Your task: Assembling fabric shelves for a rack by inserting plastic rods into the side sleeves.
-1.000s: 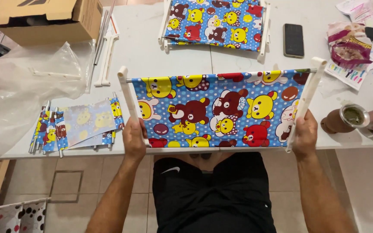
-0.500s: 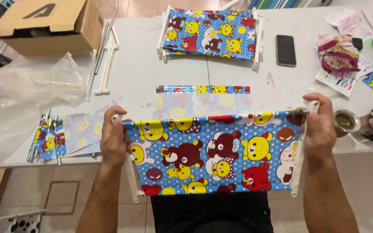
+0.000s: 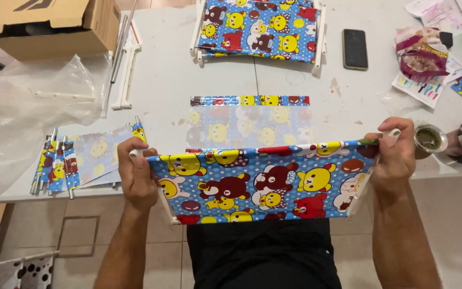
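Note:
I hold a blue cartoon-print fabric panel (image 3: 258, 182) stretched between two white plastic side bars, lifted over the table's front edge. My left hand (image 3: 137, 174) grips the left bar and my right hand (image 3: 394, 155) grips the right bar (image 3: 360, 194). Behind the panel, a second piece of the same fabric (image 3: 249, 120) lies flat on the white table (image 3: 156, 85), pale reverse side up with a printed strip along its far edge.
Another assembled fabric frame (image 3: 258, 27) sits at the table's far side, beside a black phone (image 3: 355, 48). A cardboard box (image 3: 49, 27), a clear plastic bag (image 3: 25, 115), white rods (image 3: 124, 59) and folded fabric pieces (image 3: 76, 160) lie left. A small metal cup (image 3: 430, 138) and wrappers (image 3: 421, 59) lie right.
I have lifted the panel off the table and drawn it toward me, and both hands shifted to the upper ends of the bars. The flat fabric piece behind it came into view.

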